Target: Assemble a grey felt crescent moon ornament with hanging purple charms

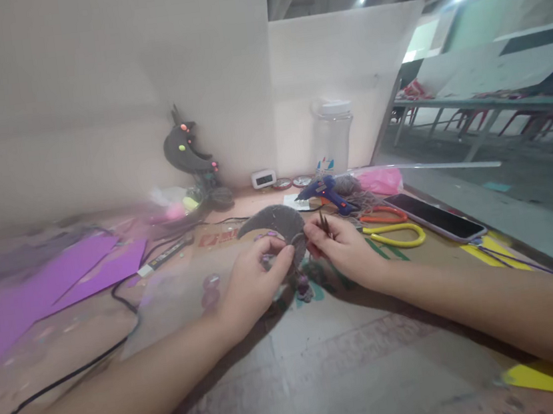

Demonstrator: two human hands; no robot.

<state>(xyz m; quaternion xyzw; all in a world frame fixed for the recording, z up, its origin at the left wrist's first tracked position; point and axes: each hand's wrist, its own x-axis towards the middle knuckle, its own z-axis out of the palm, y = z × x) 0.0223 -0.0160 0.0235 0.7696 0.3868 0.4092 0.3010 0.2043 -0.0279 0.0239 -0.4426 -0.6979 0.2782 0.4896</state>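
My left hand (259,273) is closed on a grey fuzzy crescent moon (273,219), thumb on its face near the lower end. Small purplish bits show on the moon's inner edge, and a small purplish-grey cluster (305,289) hangs below it. My right hand (339,246) is pinched at the moon's right edge. A dark, thin, pointed thing (325,222) sticks up between its fingers; its kind is unclear. What the right fingertips press on is hidden.
Beyond my hands are a blue glue gun (324,194), grey yarn (347,185), yellow-handled scissors (395,235), a phone (433,216) and a clear bottle (332,136). Another dark crescent (183,148) stands at the back. Purple sheets (83,271) and a black cable (66,378) lie left.
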